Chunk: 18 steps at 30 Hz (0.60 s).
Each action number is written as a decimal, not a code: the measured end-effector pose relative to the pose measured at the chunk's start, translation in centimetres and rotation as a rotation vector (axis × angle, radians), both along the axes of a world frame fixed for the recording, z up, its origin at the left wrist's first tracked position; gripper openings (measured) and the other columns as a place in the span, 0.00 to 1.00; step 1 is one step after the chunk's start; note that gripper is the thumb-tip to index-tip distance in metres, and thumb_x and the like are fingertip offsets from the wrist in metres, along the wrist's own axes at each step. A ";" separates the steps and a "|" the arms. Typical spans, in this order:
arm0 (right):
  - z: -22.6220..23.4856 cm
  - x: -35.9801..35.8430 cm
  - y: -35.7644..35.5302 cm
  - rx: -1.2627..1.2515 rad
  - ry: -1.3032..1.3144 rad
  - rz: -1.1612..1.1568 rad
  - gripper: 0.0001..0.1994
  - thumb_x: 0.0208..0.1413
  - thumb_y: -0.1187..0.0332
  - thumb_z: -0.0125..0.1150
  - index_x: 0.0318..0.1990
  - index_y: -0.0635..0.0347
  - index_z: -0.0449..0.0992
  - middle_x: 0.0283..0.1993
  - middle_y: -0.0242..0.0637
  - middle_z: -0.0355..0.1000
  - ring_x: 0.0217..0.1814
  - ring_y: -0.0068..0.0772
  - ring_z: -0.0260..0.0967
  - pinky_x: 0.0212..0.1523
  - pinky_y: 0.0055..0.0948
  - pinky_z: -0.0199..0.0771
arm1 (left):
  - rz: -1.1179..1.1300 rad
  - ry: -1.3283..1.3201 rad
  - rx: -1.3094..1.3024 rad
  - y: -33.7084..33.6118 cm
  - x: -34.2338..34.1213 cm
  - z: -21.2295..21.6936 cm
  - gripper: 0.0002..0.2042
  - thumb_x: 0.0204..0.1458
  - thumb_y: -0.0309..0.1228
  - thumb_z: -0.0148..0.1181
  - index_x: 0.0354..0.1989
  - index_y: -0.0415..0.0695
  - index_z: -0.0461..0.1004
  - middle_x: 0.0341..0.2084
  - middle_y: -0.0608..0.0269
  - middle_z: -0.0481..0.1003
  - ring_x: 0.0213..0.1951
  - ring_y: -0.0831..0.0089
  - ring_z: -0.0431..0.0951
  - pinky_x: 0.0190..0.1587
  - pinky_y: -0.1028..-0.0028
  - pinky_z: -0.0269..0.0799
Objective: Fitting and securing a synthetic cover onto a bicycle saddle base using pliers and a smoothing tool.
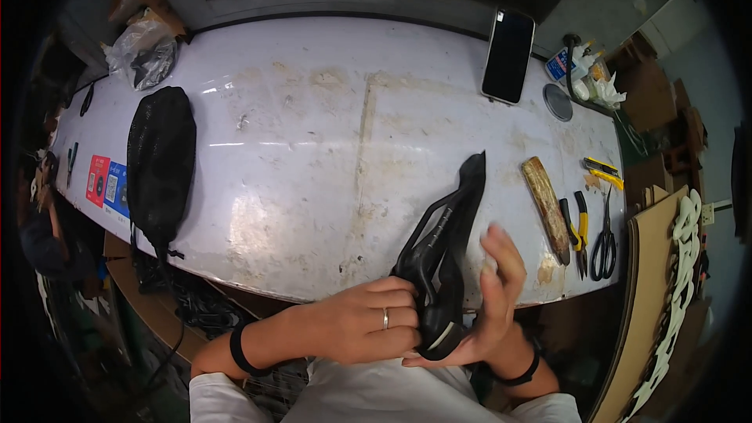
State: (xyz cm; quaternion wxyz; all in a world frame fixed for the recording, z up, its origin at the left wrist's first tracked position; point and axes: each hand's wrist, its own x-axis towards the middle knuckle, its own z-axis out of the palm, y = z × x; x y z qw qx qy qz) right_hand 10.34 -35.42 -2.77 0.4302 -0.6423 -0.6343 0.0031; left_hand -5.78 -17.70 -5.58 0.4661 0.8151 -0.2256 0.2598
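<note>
The person's left hand (376, 319) has its fingers curled closely over the wide end of a black bicycle saddle (450, 290), with a ring on one finger and the knuckles facing up. The right hand (501, 290) is loosely open on the saddle's other side, its fingers raised and slightly blurred, its lower part close under the wide end; whether it presses on the saddle there cannot be told. The saddle lies at the near edge of the white table (290, 188), its narrow nose pointing away from the body and its rails showing. To its right lie a worn wooden stick (546, 207), yellow-and-black pliers (583, 231) and black scissors (604, 249)
</note>
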 end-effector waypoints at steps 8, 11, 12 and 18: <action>0.0 0.8 5.9 0.056 0.172 0.287 0.56 0.38 0.50 0.83 0.76 0.63 0.62 0.64 0.53 0.68 0.59 0.58 0.71 0.63 0.62 0.65 | -0.033 0.402 -0.845 -0.1 -2.9 -0.8 0.15 0.65 0.37 0.70 0.47 0.37 0.77 0.40 0.51 0.78 0.42 0.51 0.79 0.48 0.57 0.76; 0.3 0.5 6.6 0.063 0.177 0.270 0.55 0.37 0.51 0.82 0.74 0.66 0.64 0.61 0.53 0.70 0.56 0.57 0.71 0.59 0.59 0.66 | 0.053 0.339 -0.892 0.3 -2.8 1.3 0.21 0.63 0.44 0.74 0.49 0.39 0.75 0.40 0.54 0.78 0.40 0.54 0.80 0.45 0.61 0.78; 0.3 0.5 6.7 0.056 0.177 0.252 0.55 0.38 0.51 0.82 0.74 0.68 0.64 0.59 0.53 0.70 0.55 0.57 0.71 0.58 0.59 0.67 | 0.026 0.325 -0.534 1.3 -2.6 2.0 0.22 0.62 0.45 0.75 0.47 0.39 0.74 0.39 0.55 0.77 0.38 0.56 0.80 0.43 0.63 0.78; 0.5 0.5 7.5 0.015 0.191 0.253 0.56 0.36 0.47 0.83 0.73 0.69 0.66 0.59 0.53 0.71 0.56 0.58 0.72 0.57 0.57 0.66 | 0.367 -0.078 0.039 1.8 -1.4 2.0 0.13 0.54 0.34 0.77 0.28 0.43 0.76 0.26 0.64 0.72 0.23 0.72 0.73 0.21 0.72 0.65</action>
